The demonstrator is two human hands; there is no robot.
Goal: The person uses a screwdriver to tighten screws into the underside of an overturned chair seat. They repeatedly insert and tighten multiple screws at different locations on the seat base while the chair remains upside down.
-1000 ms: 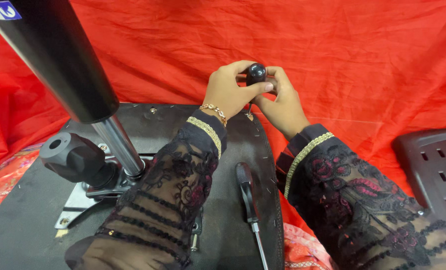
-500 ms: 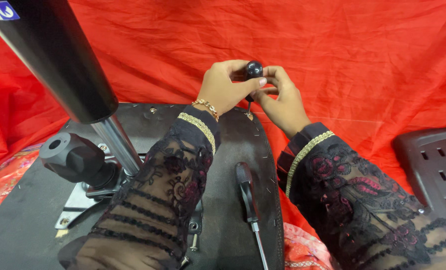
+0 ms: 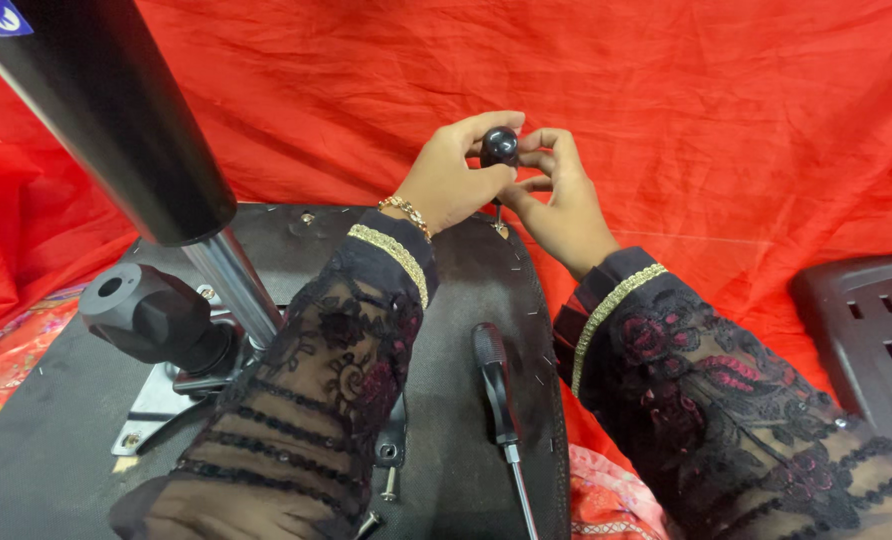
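Observation:
My left hand (image 3: 456, 175) and my right hand (image 3: 561, 205) meet over the far edge of an upturned black chair seat (image 3: 466, 290). Both pinch a small round black knob (image 3: 499, 145) held between the fingertips. A thin metal stem (image 3: 499, 215) runs down from the knob toward the seat edge. I wear black lace sleeves with gold trim, and a gold bracelet circles the left wrist.
A black gas-lift column (image 3: 116, 120) rises at the left from a metal base plate (image 3: 156, 410), beside a black lever knob (image 3: 146, 315). A screwdriver (image 3: 496, 400) lies on the seat. Loose screws (image 3: 386, 490) lie near the bottom edge. Another black perforated plastic part (image 3: 866, 330) sits right. Red cloth covers everything behind.
Both hands with the knob have lifted slightly and my fingers have shifted around it. Nothing else has moved.

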